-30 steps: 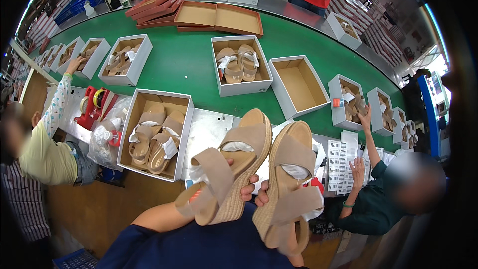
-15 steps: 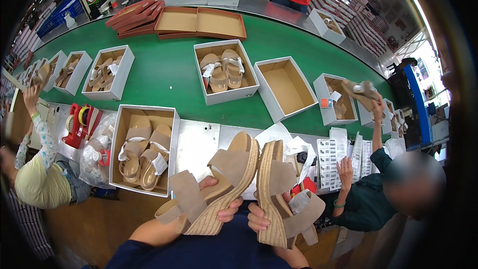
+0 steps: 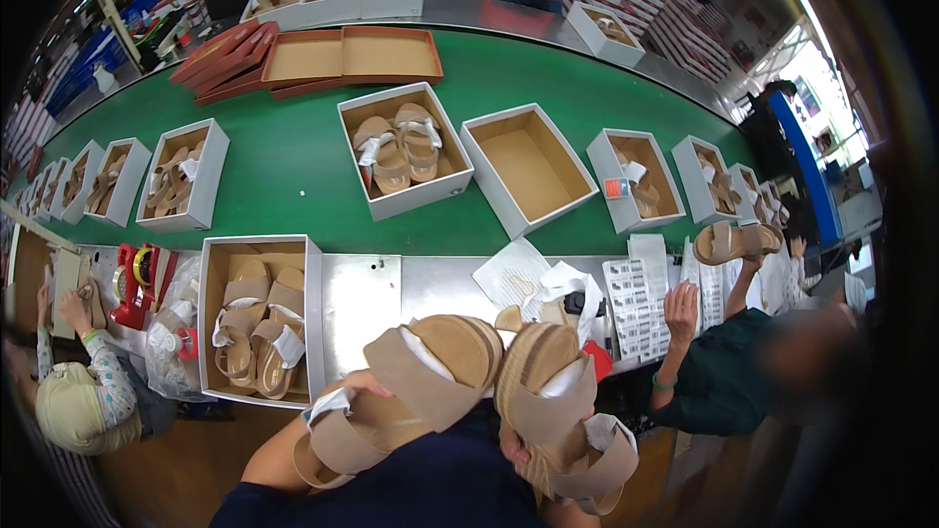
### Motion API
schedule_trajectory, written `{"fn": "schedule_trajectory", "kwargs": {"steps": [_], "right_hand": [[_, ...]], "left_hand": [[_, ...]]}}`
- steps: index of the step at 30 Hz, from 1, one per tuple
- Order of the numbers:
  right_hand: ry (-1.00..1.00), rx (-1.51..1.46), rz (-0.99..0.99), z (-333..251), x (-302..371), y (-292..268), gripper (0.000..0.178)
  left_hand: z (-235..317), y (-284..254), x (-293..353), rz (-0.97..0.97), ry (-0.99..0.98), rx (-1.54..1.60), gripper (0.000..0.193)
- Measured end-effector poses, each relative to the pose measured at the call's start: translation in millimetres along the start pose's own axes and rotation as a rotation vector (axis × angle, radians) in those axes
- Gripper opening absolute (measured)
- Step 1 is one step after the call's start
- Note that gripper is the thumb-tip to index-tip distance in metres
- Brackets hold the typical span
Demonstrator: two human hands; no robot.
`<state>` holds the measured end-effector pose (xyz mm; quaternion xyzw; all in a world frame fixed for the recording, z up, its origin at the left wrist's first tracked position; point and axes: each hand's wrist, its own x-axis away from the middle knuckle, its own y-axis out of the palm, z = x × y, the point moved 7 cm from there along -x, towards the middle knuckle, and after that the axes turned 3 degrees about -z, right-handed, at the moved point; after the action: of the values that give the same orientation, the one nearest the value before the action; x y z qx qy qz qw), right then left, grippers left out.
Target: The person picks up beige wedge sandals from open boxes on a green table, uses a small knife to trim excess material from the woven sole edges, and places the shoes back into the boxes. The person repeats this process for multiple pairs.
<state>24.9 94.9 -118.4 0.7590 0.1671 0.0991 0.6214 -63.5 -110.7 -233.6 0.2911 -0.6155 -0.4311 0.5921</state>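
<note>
Close to my body I hold a pair of beige wedge sandals side by side, toes pointing away from me. My left hand (image 3: pixel 367 383) grips the left sandal (image 3: pixel 440 372), its fingers partly hidden by the wide strap. Around the woven sole of the right sandal (image 3: pixel 562 406) is my right hand (image 3: pixel 513 444), only part of which shows. White paper stuffing sits under the straps of both. To the left, an open white shoe box (image 3: pixel 314 323) on the metal bench holds more beige sandals with white paper.
On the green belt stand an open box with sandals (image 3: pixel 421 200), a box without shoes (image 3: pixel 533 220) and more boxes either side. Reddish-brown lids (image 3: pixel 391 57) lie behind. A red tape dispenser (image 3: pixel 132 288) is left; label sheets (image 3: pixel 636 298) and a co-worker's hand (image 3: pixel 682 311) are right.
Both sandals have tipped so that their insoles and toe straps face up more, instead of their woven sides. The co-worker on the right has lowered a sandal. My view has shifted slightly.
</note>
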Motion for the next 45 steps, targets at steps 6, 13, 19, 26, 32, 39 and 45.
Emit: {"fn": "schedule_trajectory", "kwargs": {"steps": [6,13,19,26,32,39,45], "right_hand": [[-0.105,1.011,0.478,-78.4,32.3,16.0,0.076],[-0.194,1.569,0.571,-126.1,16.0,58.1,0.068],[-1.072,1.559,1.05,-133.2,55.0,55.8,0.074],[-1.21,0.678,0.652,-129.8,46.5,27.4,0.051],[-0.858,0.052,0.328,-95.5,7.8,15.7,0.049],[-0.443,1.109,0.87,-66.5,26.5,-5.8,0.065],[-0.688,0.754,0.734,-76.3,23.0,8.2,0.071]], "left_hand": [[69.8,94.0,42.5,0.126,0.665,-0.684,0.09],[98.4,140.1,29.6,0.207,0.884,-0.863,0.093],[113.4,186.8,21.6,0.601,1.435,-1.181,0.099],[103.2,184.8,-36.1,0.129,1.28,-0.046,0.054],[65.6,196.7,-84.4,-0.118,0.821,0.148,0.06],[50.5,195.8,-78.0,-0.325,0.648,0.17,0.065],[58.6,193.6,-68.2,-0.385,0.638,0.019,0.07]]}}
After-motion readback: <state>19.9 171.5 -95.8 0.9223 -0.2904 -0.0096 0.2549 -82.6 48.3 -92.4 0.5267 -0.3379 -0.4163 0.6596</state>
